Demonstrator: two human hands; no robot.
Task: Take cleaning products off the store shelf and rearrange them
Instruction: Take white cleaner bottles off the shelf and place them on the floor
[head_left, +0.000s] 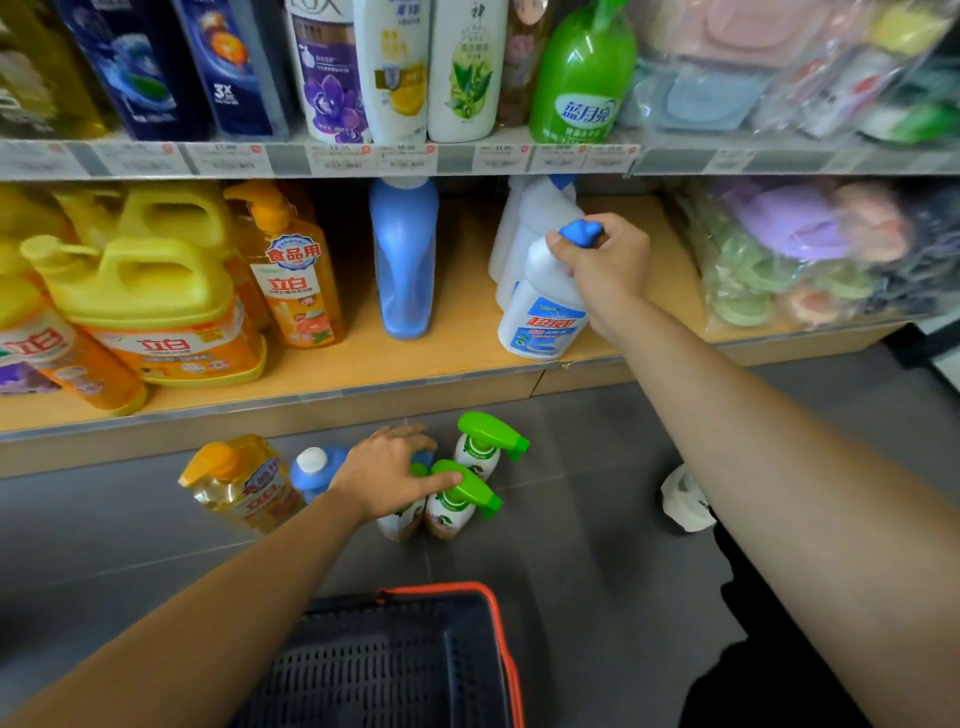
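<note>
My right hand (605, 265) grips the blue-capped neck of a white cleaner bottle (543, 317) at the front edge of the lower shelf (441, 358); two more white bottles (514, 234) stand behind it. Down on the floor, my left hand (387, 470) rests over a green-topped spray bottle (402, 519), fingers spread across its trigger head. Two more green spray bottles (485, 447) stand beside it. A blue bottle with a white cap (311, 470) and an orange dish-soap bottle (241, 480) stand to the left on the floor.
A tall blue bottle (404, 260) stands mid-shelf. Yellow and orange detergent jugs (145, 301) fill the shelf's left; bagged sponges (810, 249) fill its right. Shampoo bottles line the upper shelf (363, 158). A dark basket with an orange rim (441, 654) sits below me. A white shoe (685, 501) is at right.
</note>
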